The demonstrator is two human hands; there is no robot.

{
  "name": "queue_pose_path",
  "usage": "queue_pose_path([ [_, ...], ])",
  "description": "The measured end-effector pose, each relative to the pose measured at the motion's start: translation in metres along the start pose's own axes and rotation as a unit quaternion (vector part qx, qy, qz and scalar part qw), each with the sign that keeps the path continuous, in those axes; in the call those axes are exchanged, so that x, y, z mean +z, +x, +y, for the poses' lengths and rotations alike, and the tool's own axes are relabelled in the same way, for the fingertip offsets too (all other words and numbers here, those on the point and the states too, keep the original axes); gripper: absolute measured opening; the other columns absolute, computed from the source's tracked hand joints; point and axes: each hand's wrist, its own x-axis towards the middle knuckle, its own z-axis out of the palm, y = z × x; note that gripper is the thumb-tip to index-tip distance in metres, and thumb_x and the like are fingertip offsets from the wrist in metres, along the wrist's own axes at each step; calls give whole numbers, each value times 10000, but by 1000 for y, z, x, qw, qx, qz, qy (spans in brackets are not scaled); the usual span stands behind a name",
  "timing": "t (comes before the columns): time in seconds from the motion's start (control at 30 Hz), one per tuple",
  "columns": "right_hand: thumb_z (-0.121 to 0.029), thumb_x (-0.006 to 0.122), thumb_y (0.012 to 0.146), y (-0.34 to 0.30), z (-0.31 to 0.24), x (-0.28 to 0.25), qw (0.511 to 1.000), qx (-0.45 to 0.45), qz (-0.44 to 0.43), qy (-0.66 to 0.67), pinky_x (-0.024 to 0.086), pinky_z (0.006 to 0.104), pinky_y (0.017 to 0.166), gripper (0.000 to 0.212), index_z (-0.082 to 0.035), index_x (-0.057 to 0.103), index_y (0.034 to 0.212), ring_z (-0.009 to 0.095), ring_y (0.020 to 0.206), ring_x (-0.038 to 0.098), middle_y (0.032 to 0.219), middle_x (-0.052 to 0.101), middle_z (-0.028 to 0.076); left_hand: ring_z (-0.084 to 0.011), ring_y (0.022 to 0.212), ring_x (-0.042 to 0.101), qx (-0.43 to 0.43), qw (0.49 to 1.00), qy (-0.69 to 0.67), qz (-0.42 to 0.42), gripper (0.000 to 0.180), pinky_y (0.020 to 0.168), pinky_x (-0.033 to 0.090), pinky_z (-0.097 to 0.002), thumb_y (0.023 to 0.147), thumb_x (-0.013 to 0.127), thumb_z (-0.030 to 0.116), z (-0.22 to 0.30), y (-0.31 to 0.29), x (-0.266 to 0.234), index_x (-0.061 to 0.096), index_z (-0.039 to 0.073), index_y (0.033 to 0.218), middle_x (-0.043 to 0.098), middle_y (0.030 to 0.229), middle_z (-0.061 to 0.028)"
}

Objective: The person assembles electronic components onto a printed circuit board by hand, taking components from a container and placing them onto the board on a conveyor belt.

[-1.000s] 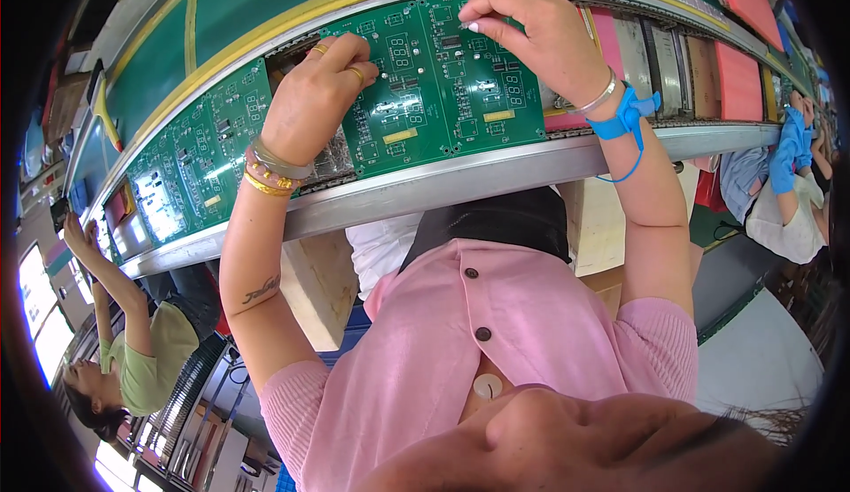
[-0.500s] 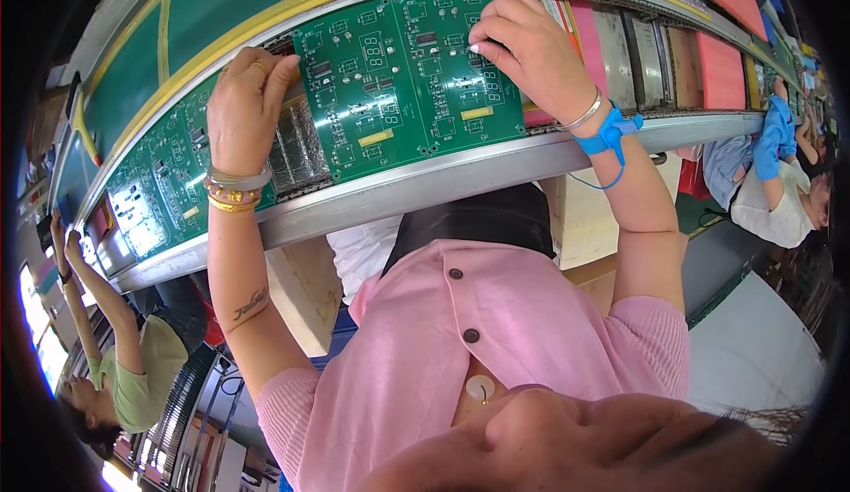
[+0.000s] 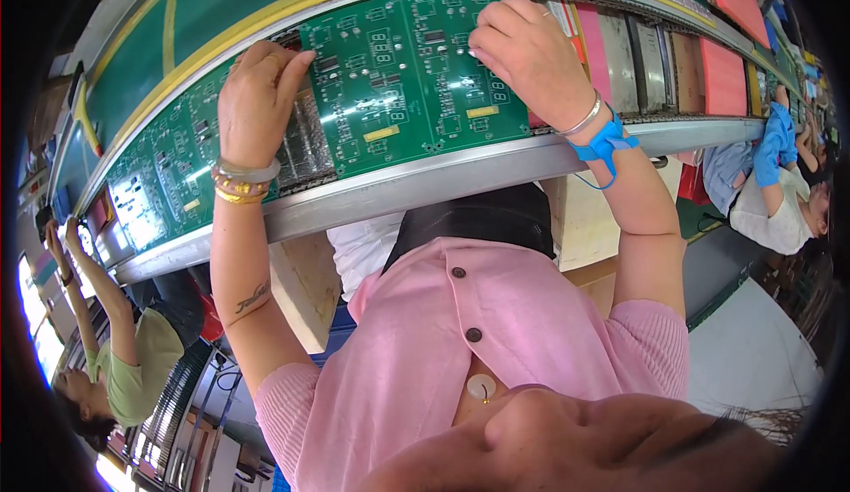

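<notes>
A green circuit board panel point(image 3: 416, 93) lies across the metal rails in front of me, carrying small digit displays, chips and yellow parts. My left hand point(image 3: 257, 102) is at its upper left corner, fingers curled and the thumb tip close to the board's edge. What the curled fingers hold, if anything, is hidden. Over the board's right part, my right hand point(image 3: 536, 62) is closed with thumb and fingertips together near the surface. Whatever is pinched there is too small or covered to make out. A blue wrist strap point(image 3: 611, 142) circles my right wrist.
Another green circuit board point(image 3: 168, 169) sits on the line to the left. A silver rail point(image 3: 416, 180) runs along my side. Pink sheets point(image 3: 722, 71) and a yellow-edged green surface point(image 3: 257, 0) lie beyond. Co-workers point(image 3: 146, 359) are at both sides.
The circuit board panel has shifted slightly to the right along the rails. Both my hands have moved a little right with it, and the right fingertips have bent further down over the board.
</notes>
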Motion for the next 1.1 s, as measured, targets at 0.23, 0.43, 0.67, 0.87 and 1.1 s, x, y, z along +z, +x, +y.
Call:
queue_pose_path([
  [0.23, -118, 622, 737, 2, -1, -1, 999, 15, -28, 38, 441, 361, 765, 101, -70, 592, 821, 241, 876, 521, 853, 541, 53, -300, 813, 599, 22, 999, -25, 27, 249, 704, 472, -381, 858, 631, 266, -4, -5, 5, 689, 25, 840, 632, 868, -100],
  [0.43, -19, 621, 730, 19, -52, -8, 995, -71, -21, 65, 414, 438, 996, 321, -75, 629, 1046, 281, 1056, 557, 1048, 614, 82, -296, 891, 591, -10, 998, -21, 63, 291, 759, 489, -390, 844, 635, 345, -16, -23, -11, 714, 67, 877, 640, 901, -84],
  [0.67, -96, 544, 788, 29, -137, 53, 978, -119, -135, 102, 295, 471, 1099, 344, -26, 581, 1123, 268, 1130, 533, 1088, 615, 110, -463, 1310, 303, -332, 887, 311, 80, 790, 1086, 280, -484, 879, 455, 607, -191, -92, -56, 446, -46, 1323, 335, 1442, -238],
  [0.87, -93, 521, 831, -10, -100, 25, 987, -44, -109, 114, 279, 471, 1102, 273, -44, 601, 1088, 257, 1069, 567, 1005, 641, 115, -469, 1363, 207, -411, 854, 319, -19, 894, 1112, 232, -489, 871, 287, 720, -298, -174, -72, 405, -5, 1380, 256, 1491, -229],
  [1.1, -102, 573, 841, -61, -30, -58, 955, 181, -232, -19, 342, 477, 1045, 242, -76, 613, 1079, 303, 982, 584, 953, 641, 135, -471, 1354, 212, -270, 911, 311, -17, 702, 1115, 213, -479, 954, 327, 560, -249, -174, -70, 493, -29, 1297, 324, 1450, -245],
])
